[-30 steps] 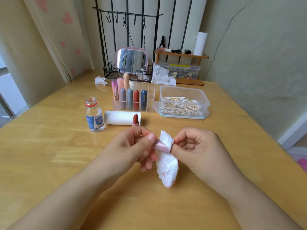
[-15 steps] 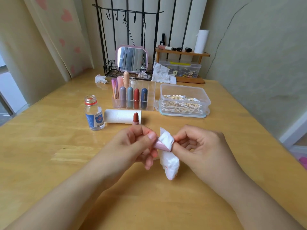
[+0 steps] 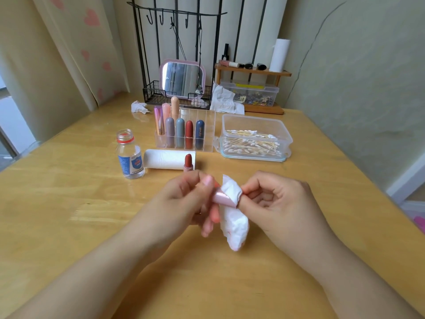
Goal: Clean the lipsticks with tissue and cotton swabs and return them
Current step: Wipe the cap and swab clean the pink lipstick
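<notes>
Pink cap (image 3: pixel 221 196) is gripped by left hand (image 3: pixel 190 199) above the surface (image 3: pixel 69 215) | tissue (image 3: pixel 233 217) is pinched round it by right hand (image 3: pixel 273 199) | bare lipstick (image 3: pixel 188 162) is stood by roll, uncapped | seven are racked in holder (image 3: pixel 207 125) | swabs (image 3: pixel 250 143) judged unused

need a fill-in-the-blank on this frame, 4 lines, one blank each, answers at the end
1. The left hand holds a pale pink lipstick cap while the right hand presses a white ____ against it.
2. The uncapped red lipstick stands in front of a white paper roll lying on its ____.
3. The clear plastic box holds cotton ____.
4. The small clear bottle with a blue label has no ____ on.

Answers: tissue; side; swabs; cap
</notes>
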The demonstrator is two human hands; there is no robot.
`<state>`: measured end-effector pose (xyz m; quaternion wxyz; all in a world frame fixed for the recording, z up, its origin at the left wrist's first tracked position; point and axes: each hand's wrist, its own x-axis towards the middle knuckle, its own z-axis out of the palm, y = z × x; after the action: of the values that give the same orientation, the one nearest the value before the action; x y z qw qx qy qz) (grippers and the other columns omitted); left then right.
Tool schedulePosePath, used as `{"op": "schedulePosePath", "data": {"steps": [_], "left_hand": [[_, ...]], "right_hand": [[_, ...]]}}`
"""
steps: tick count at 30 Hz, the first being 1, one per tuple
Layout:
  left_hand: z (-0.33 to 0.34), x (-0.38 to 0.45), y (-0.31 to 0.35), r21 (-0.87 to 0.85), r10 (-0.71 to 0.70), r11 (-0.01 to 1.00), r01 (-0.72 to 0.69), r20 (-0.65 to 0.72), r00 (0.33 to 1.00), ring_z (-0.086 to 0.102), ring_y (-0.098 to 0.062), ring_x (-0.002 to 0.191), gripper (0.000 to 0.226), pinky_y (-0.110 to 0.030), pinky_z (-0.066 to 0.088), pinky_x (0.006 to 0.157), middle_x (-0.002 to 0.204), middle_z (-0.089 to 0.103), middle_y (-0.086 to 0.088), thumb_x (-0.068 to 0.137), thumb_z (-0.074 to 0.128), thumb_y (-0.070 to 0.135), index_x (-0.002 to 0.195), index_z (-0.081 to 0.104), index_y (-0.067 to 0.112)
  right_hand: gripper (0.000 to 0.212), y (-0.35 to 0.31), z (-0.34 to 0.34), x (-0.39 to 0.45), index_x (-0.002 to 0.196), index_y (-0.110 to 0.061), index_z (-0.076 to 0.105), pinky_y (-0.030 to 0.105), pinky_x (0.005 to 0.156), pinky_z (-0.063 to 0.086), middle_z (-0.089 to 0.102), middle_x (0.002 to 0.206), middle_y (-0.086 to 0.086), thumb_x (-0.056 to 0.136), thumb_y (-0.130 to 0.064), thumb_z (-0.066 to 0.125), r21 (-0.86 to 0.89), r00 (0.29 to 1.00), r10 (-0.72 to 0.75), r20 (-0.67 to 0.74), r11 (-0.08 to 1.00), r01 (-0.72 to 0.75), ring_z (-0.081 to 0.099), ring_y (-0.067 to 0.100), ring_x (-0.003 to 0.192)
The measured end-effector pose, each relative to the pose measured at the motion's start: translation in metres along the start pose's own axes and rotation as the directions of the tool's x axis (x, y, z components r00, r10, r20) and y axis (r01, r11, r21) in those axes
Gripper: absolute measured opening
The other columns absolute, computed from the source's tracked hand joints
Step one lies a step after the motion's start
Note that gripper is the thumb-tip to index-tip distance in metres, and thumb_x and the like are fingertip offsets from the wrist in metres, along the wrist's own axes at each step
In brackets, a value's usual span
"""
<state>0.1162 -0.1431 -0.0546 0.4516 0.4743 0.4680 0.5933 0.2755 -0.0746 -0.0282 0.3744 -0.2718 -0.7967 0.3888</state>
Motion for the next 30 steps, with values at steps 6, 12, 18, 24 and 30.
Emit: {"op": "schedulePosePath", "data": {"steps": [6,12,18,24,30], "left_hand": [[-0.0006,-0.0018,-0.0015,-0.06,0.146,0.988,-0.143,0.046,0.988,0.058,-0.019,0.063,0.017,-0.028,0.05,0.063,0.078,0.066,-0.013,0.082,0.059,0.007,0.094,0.048,0.002],[0.0034,-0.0011,-0.0028,-0.012,0.028,1.0,-0.028,0.015,0.999,0.051,-0.022,0.052,0.038,-0.029,0.046,0.06,0.062,0.061,-0.008,0.087,0.046,0.04,0.096,0.05,0.003],[-0.0001,-0.002,-0.0045,-0.033,0.139,0.99,-0.137,0.069,0.988,0.053,-0.018,0.064,0.013,-0.026,0.046,0.065,0.077,0.065,-0.009,0.087,0.059,0.014,0.092,0.048,0.01],[0.0058,-0.0014,-0.003,-0.067,0.042,0.997,-0.038,0.054,0.998,0.048,-0.021,0.053,0.035,-0.027,0.046,0.059,0.063,0.059,-0.007,0.087,0.044,0.035,0.095,0.049,0.002],[-0.0003,-0.0023,-0.0046,-0.045,0.123,0.992,-0.12,0.094,0.988,0.052,-0.019,0.064,0.013,-0.029,0.046,0.067,0.075,0.063,-0.008,0.087,0.058,0.015,0.093,0.047,0.01]], "right_hand": [[0.027,-0.0012,-0.0032,0.0048,0.059,-0.014,0.058,0.017,0.049,0.044,0.058,0.053,0.001,0.077,0.002,0.072,0.309,0.981,0.184,0.063,0.931,-0.195,0.054,0.009,0.05],[0.021,0.0029,-0.0017,0.0022,0.061,-0.015,0.062,0.023,0.052,0.045,0.059,0.054,-0.001,0.075,-0.006,0.074,0.121,0.999,0.048,0.006,0.992,-0.048,0.051,0.011,0.051],[0.024,0.0004,-0.0029,0.0044,0.059,-0.014,0.059,0.021,0.051,0.046,0.062,0.055,0.001,0.075,-0.003,0.074,0.246,0.987,0.15,0.05,0.957,-0.157,0.056,0.01,0.051],[0.022,0.0004,-0.003,0.0038,0.061,-0.011,0.058,0.019,0.051,0.044,0.058,0.053,-0.001,0.075,-0.003,0.074,0.253,0.991,0.13,0.039,0.958,-0.135,0.053,0.008,0.052],[0.025,0.0006,-0.0035,0.0037,0.059,-0.014,0.058,0.022,0.052,0.047,0.061,0.056,0.001,0.076,-0.002,0.073,0.24,0.986,0.159,0.05,0.956,-0.167,0.056,0.011,0.053]]}}
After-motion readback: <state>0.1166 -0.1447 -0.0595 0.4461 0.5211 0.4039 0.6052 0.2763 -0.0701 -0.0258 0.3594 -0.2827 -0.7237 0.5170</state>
